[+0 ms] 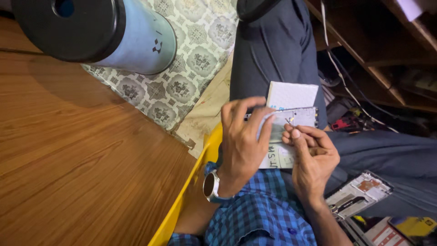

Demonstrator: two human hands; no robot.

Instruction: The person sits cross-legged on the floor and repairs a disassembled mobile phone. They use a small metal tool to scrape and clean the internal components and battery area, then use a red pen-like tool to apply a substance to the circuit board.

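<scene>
My left hand clasps a thin phone frame by its long edges, above my lap and over a white pad. My right hand pinches a fine tool, its tip touching the frame. The frame looks light, stiff and fragile, best gripped along its rim, not its face. Another opened phone lies near my right wrist.
</scene>
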